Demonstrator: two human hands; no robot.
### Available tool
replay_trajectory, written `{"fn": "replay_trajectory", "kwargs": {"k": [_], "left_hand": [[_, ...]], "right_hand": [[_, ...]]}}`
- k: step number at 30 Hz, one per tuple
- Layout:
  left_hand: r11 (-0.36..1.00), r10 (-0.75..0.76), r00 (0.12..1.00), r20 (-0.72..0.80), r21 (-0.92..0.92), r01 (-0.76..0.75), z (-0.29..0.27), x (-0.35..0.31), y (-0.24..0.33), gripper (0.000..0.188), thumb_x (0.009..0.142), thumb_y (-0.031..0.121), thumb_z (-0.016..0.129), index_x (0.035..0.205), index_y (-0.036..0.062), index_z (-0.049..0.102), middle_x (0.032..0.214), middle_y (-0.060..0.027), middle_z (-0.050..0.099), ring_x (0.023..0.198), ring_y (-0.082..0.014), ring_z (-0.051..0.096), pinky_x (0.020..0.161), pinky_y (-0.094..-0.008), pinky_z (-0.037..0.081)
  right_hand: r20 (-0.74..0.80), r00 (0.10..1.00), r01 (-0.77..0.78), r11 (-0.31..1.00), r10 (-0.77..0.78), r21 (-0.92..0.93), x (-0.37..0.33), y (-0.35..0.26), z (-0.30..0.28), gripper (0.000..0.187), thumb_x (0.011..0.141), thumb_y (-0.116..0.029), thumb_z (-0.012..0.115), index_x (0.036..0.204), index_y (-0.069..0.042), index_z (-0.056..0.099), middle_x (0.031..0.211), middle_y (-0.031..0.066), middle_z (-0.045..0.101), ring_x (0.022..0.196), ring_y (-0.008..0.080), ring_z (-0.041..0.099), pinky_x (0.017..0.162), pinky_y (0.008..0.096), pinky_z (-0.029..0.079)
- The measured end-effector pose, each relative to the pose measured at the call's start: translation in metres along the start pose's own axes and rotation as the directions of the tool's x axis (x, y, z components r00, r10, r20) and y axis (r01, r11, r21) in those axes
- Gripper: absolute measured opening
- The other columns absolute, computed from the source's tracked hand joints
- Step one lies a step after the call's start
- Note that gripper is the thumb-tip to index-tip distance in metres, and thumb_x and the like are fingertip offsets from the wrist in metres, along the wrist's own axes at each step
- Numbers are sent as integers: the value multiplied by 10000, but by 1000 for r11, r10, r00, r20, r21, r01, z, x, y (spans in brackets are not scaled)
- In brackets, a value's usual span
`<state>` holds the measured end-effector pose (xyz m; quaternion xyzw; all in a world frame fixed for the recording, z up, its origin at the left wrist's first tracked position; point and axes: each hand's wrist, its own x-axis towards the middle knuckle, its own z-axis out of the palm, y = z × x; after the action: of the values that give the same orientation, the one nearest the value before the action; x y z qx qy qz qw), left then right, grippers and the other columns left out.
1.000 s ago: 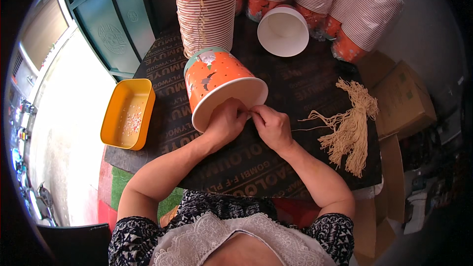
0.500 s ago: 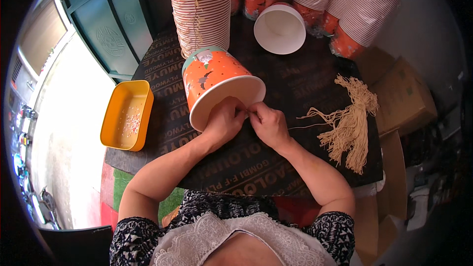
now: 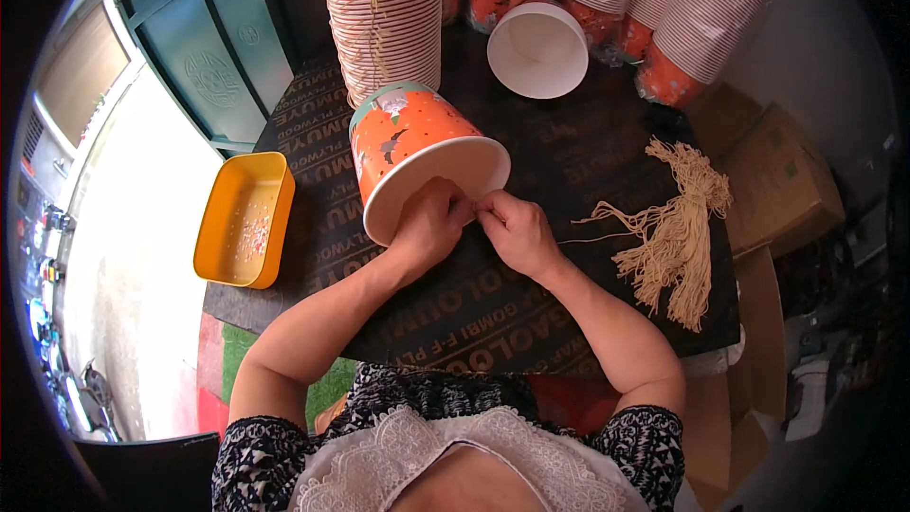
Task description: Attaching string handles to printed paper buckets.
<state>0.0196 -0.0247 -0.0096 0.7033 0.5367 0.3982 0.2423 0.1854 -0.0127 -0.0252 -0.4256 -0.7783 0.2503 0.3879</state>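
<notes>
An orange paper bucket (image 3: 403, 137) with dark bat shapes and a white rim lies tilted on the black table, its mouth toward me. My left hand (image 3: 431, 223) reaches into the mouth, closed, its fingertips pinched at the lower right of the rim. Just outside that spot, my right hand (image 3: 517, 230) is closed in a pinch, almost touching the left fingertips. From beneath the right hand a thin beige string (image 3: 580, 242) runs to the right. What lies between the fingertips is too small to make out.
A bundle of beige strings (image 3: 678, 228) lies at right. A yellow bin (image 3: 242, 223) with small bits inside stands at left. Behind are a tall stack of buckets (image 3: 384, 33), a white-lined bucket (image 3: 537, 49) and several wrapped stacks (image 3: 706, 24). Cardboard boxes (image 3: 782, 180) stand beyond the right edge.
Both hands stay pinched at the bucket's rim. The left hand and the bucket have shifted very slightly; the view has moved a little.
</notes>
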Motion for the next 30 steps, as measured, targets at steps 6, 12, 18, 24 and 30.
{"fn": "replay_trajectory", "kwargs": {"k": [6, 12, 18, 24, 30], "left_hand": [[994, -10, 1000, 8, -106, 11, -1, 1, -3, 98, 812, 63, 608, 819, -32, 631, 784, -190, 640, 780, -296, 638, 678, -369, 480], [991, 119, 992, 28, -67, -117, -3, 0, 0, 92, 763, 40, 621, 775, -47, 650, 740, -218, 635, 732, -315, 637, 667, -381, 484], [995, 103, 994, 33, 6, -103, -3, -2, 5, 85, 745, 30, 623, 730, -44, 661, 730, -217, 637, 720, -334, 632, 666, -401, 484], [990, 139, 990, -10, 12, -139, 2, -1, -1, 82, 751, 34, 623, 747, -32, 672, 767, -205, 638, 767, -334, 622, 697, -401, 485], [995, 93, 996, -17, 33, -92, 1, -2, -5, 73, 722, 26, 630, 746, -27, 674, 783, -206, 633, 778, -336, 621, 705, -403, 488]], "right_hand": [[18, 999, -30, 999, 29, 15, 1, -1, -1, 109, 863, -110, 602, 942, -36, 608, 824, 181, 662, 781, 364, 660, 635, 428, 516], [-17, 999, -31, 999, 31, 7, 1, -1, 1, 111, 857, -106, 596, 930, -23, 611, 808, 193, 655, 776, 371, 656, 627, 435, 511], [-48, 999, -20, 1000, 21, 18, 0, -1, 3, 122, 856, -112, 599, 931, -18, 616, 788, 199, 650, 767, 376, 654, 621, 442, 507], [-39, 999, 4, 999, -5, -32, -1, 1, 0, 121, 861, -123, 612, 942, -33, 602, 776, 183, 657, 756, 366, 658, 619, 441, 515], [23, 992, 123, 957, -122, -261, -2, -15, -28, 116, 845, -111, 649, 929, -43, 609, 785, 159, 668, 712, 351, 658, 609, 414, 519]]}}
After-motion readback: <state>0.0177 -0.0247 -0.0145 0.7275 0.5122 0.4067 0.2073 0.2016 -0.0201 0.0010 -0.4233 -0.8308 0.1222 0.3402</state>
